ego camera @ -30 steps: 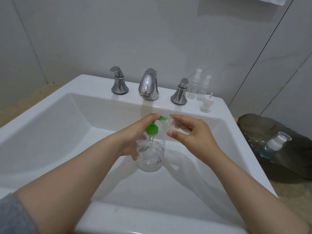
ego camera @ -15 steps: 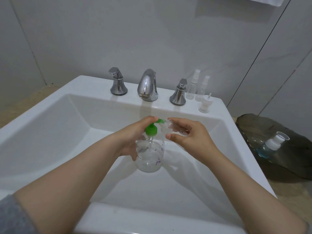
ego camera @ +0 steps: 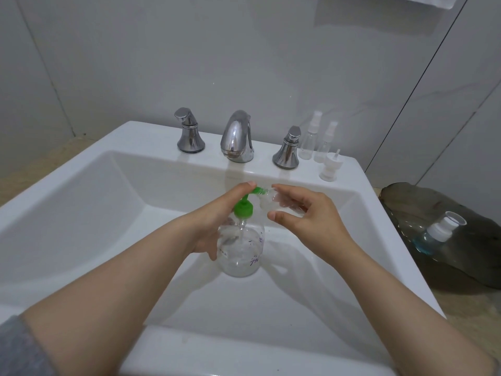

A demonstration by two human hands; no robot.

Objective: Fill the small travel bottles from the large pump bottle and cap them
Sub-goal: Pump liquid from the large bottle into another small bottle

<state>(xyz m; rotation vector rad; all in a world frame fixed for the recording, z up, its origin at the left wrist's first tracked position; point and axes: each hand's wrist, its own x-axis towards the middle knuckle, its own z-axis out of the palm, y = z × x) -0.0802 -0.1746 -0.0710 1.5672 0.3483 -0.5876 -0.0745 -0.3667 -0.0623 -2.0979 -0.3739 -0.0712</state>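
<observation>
Two hands: both reach over the white sink (ego camera: 151, 138) and meet above the middle of its basin.
Left hand (ego camera: 214, 215): wrapped round the neck of the pump bottle (ego camera: 241, 249). Its fingers (ego camera: 242, 189) are curled over the top of the green pump head (ego camera: 244, 209), and the thumb points down along the bottle's left side.
Right hand (ego camera: 309, 221): pinches a small clear travel bottle (ego camera: 272, 204) between thumb and curled fingers, clamped on its sides.
Travel bottle: uncapped and tilted, its mouth held right at the tip of the green nozzle (ego camera: 259, 190). How full it is cannot be told.
Pump bottle: clear and round-bodied with purple print, upright inside the basin, showing little liquid.
Spray bottles (ego camera: 309, 144): a pair of small clear ones with white tops, standing side by side on the back ledge, just right of the right tap handle (ego camera: 288, 150).
Spray cap (ego camera: 330, 169): white, loose, standing on the ledge just in front of the pair.
Taps: a chrome spout (ego camera: 237, 138) at the centre of the ledge, with the left tap handle (ego camera: 189, 132) on its other side.
Counter (ego camera: 466, 316): beige, to the right of the sink, carrying a dark glass dish (ego camera: 444, 270).
Blue bottle (ego camera: 431, 236): small, lying in the dish, with blue liquid and a white flip cap standing open.
Sleeve (ego camera: 16, 351): grey, at the left forearm in the lower left corner.
</observation>
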